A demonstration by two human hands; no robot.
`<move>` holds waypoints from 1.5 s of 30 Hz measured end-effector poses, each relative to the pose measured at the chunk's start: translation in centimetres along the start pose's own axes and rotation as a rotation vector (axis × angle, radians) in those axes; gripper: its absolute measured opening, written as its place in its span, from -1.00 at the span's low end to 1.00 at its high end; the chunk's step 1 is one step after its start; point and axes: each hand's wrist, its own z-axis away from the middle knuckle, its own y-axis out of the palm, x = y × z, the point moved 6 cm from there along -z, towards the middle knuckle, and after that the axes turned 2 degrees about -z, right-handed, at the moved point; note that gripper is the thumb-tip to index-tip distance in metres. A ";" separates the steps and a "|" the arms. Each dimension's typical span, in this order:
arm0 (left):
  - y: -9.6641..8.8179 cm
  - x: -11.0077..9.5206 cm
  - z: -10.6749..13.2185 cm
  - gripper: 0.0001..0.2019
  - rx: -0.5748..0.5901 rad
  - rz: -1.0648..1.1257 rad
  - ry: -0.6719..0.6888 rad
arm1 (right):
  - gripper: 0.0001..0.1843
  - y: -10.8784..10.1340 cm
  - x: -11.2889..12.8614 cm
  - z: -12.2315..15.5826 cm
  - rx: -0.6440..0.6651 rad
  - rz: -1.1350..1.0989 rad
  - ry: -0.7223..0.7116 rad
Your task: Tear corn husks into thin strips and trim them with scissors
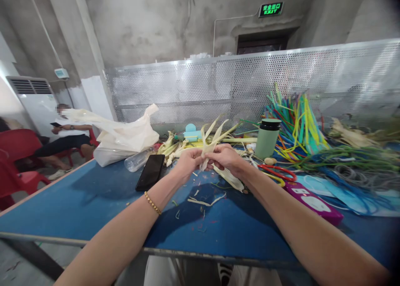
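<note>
Both my hands meet over the middle of a blue table, around a bundle of pale corn husk strips whose loose ends fan upward. My left hand pinches the bundle low on its left side; a gold bracelet circles that wrist. From the right, my right hand closes its fingers on the same husk. Another pale husk piece lies on the table just below my right hand. Thin husk scraps are scattered nearer to me. My fingers partly hide the bundle's lower end.
Left of my hands are a black phone, a clear plastic bottle and a white plastic bag. On the right stand a green canister, colourful strips and a purple box. A person sits at far left.
</note>
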 end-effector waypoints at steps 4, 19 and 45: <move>-0.4 -0.1 0.0 -0.84 -0.033 0.013 -0.015 | -0.70 -0.7 0.6 0.1 -0.084 0.100 -0.068; -0.9 0.0 0.0 -0.92 -0.069 0.170 -0.101 | -0.93 -1.2 1.4 0.0 -0.061 -0.129 -0.153; -1.6 -0.1 -0.7 -0.90 0.038 0.432 -0.112 | -0.82 -1.1 1.5 -0.2 0.011 -0.239 -0.192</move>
